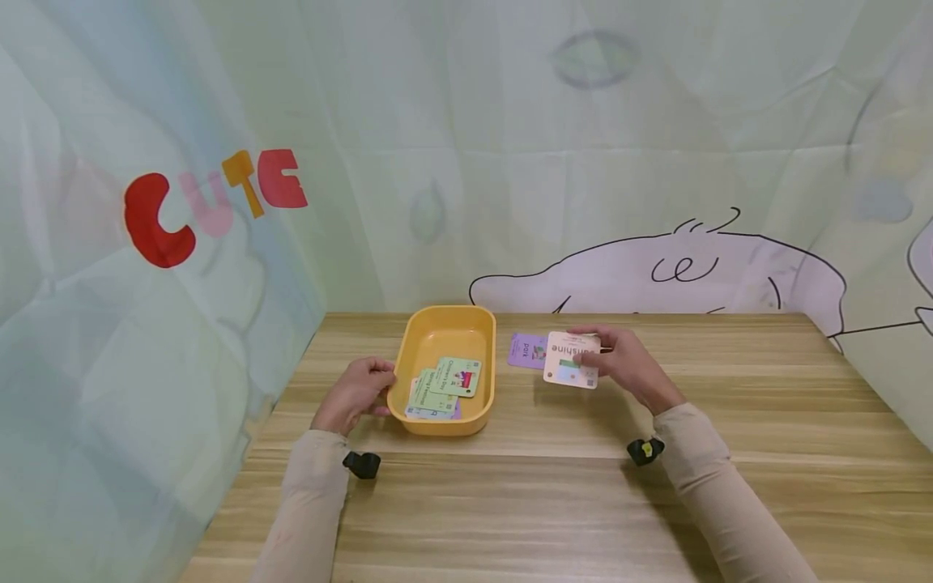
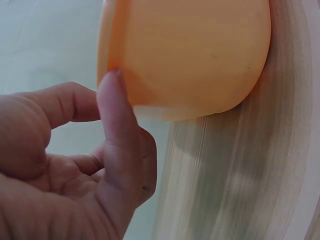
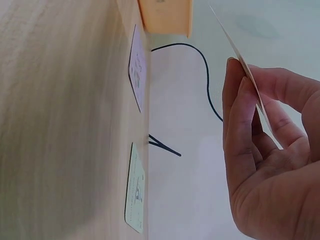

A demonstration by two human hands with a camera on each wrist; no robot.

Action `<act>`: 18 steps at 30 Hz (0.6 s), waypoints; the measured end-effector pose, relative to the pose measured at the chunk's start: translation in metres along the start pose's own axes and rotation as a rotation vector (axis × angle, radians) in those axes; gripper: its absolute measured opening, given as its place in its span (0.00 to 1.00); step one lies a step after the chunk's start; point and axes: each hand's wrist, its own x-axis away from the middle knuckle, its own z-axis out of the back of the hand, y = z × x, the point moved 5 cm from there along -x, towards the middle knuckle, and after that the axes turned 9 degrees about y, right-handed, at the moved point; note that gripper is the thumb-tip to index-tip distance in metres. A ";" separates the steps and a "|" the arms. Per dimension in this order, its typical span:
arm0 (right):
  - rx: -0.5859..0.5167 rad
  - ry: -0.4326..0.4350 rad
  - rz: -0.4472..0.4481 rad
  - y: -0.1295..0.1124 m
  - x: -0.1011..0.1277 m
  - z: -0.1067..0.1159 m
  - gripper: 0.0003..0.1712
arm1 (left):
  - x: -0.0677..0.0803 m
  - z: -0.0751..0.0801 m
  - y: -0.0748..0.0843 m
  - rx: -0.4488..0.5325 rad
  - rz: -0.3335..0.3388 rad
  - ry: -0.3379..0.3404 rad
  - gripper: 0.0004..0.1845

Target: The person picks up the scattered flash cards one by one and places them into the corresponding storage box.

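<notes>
My left hand (image 1: 359,391) pinches the near-left rim of a yellow plastic bin (image 1: 490,356), thumb and finger at its edge in the left wrist view. Inside the bin lie several overlapping cards, including a green Children's Day card (image 1: 453,374) and a green Spring Festival card (image 1: 432,397). My right hand (image 1: 627,364) pinches a pale pink card (image 1: 560,368) reading "sunshine", raised above the table and seen nearly edge-on in the right wrist view. A purple card (image 1: 523,350) marked "park" lies behind it, partly covered in the head view.
A pale green card (image 3: 135,192) lies on the wooden table (image 1: 539,502), hidden behind my right hand in the head view. Fabric walls with a "CUTE" print (image 1: 160,219) and a line-drawn figure (image 1: 729,267) stand along the table's left and back edges.
</notes>
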 end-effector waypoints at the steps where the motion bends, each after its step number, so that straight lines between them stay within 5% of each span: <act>1: 0.001 0.005 -0.003 -0.001 0.000 0.000 0.30 | 0.000 0.000 0.000 0.000 0.000 -0.001 0.16; 18: -0.022 0.001 -0.011 -0.014 -0.001 -0.008 0.30 | -0.002 0.000 -0.001 0.017 0.011 -0.002 0.16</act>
